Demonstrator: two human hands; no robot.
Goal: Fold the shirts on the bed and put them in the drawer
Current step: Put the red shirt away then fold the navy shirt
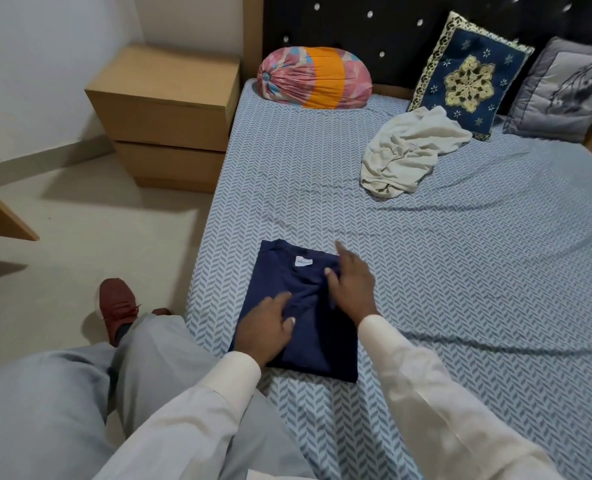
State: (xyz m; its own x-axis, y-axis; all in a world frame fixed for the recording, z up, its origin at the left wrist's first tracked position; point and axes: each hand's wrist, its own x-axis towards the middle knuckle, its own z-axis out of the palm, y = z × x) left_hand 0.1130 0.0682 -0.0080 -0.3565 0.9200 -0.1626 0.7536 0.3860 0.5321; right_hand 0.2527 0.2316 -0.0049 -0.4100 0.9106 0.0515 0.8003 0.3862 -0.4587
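navy folded shirt (308, 344) lay on the bed (460, 271) under both hands; left hand (263, 327) and right hand (351, 285) pressed it, fingers uncurled. cream shirt (408, 154) lay crumpled well beyond the right hand.

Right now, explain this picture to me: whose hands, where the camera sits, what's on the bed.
No machine here: a person wears one camera on the head, looking down at their hands. The left hand and right hand rest on a folded navy shirt on the bed; neither holds anything. Further up lies a crumpled pale shirt, near a bolster, a blue cushion and a grey cushion. The drawer unit stands beside the bed, drawers shut.
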